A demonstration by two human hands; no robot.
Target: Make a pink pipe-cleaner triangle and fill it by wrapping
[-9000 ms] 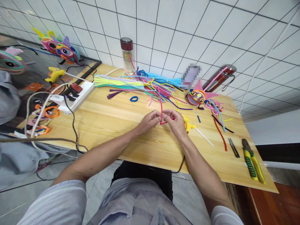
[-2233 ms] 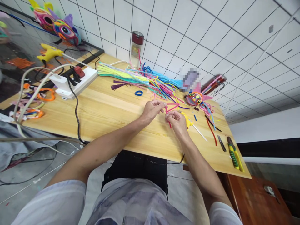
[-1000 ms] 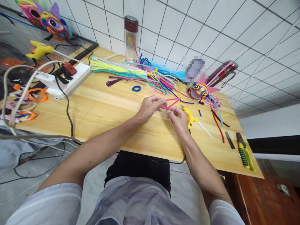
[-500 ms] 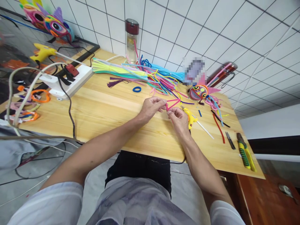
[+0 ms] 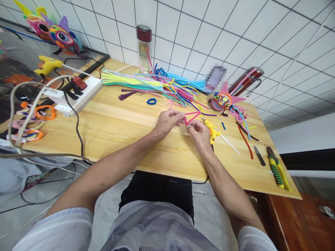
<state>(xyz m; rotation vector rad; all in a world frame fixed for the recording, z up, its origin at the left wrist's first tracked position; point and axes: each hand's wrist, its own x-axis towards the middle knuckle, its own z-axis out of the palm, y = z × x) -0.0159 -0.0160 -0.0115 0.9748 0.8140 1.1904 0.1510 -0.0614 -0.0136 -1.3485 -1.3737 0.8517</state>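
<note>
Both my hands meet over the middle of the wooden table. My left hand pinches the near corner of a pink pipe cleaner bent into a small triangle. My right hand is closed on the same pink pipe cleaner just below that corner. The triangle points away from me toward a heap of coloured pipe cleaners. A yellow glue gun lies on the table right beside my right hand.
A pipe-cleaner fish figure, a red pipe cleaner, small snips and green-yellow pliers lie to the right. A white power strip with cables, a second glue gun and fish masks are left. Two bottles stand at the wall.
Earlier the pink pipe cleaner stood as a long upright loop; now it is a small flat triangle pointing away. My hands stay together at the same spot.
</note>
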